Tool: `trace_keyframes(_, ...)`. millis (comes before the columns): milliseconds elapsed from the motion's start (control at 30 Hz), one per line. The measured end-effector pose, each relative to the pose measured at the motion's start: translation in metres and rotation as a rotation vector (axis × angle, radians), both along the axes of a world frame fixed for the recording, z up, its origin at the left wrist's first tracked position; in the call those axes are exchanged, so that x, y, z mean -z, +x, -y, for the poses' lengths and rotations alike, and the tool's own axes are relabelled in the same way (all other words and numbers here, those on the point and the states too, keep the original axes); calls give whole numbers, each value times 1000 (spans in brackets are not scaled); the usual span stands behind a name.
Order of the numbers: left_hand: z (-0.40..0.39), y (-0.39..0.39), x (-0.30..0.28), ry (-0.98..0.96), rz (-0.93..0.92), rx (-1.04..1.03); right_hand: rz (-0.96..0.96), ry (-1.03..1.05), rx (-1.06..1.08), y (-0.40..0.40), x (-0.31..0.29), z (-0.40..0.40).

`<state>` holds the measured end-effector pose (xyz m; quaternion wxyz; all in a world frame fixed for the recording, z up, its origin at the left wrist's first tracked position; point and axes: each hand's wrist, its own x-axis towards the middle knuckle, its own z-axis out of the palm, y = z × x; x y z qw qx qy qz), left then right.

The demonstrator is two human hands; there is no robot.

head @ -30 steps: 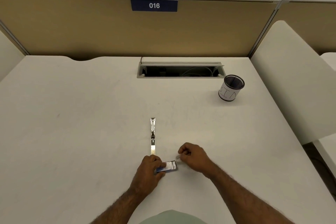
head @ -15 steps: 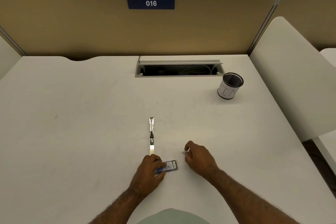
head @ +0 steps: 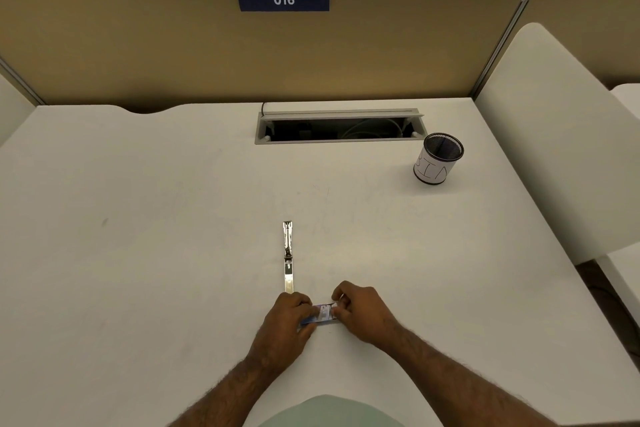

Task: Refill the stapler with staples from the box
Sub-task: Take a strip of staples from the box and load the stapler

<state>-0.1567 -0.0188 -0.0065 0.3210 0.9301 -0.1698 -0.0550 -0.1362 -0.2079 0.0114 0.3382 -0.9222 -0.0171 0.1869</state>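
Note:
The stapler (head: 288, 257) lies swung open flat on the white desk (head: 138, 253), a thin metal strip pointing away from me. Just below its near end is the small blue-and-white staple box (head: 322, 315). My left hand (head: 289, 321) grips the box's left end and holds it down on the desk. My right hand (head: 363, 312) has thumb and fingers pinched at the box's right end. Whether staples are between those fingertips is too small to tell.
A black mesh pen cup (head: 438, 159) with a white paper label stands at the back right. An open cable slot (head: 339, 126) is sunk into the desk by the tan partition (head: 207, 52). A white chair back (head: 554, 149) borders the right side.
My right hand had drawn away to the right of the box half a second ago; now it is back with its fingers on the box's right end. My left hand stayed put.

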Motion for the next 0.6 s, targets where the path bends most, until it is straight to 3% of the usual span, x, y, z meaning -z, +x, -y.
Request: trace_keyframes(600,16,11,-4,69,85,63,4,80,170,1,4,-11)
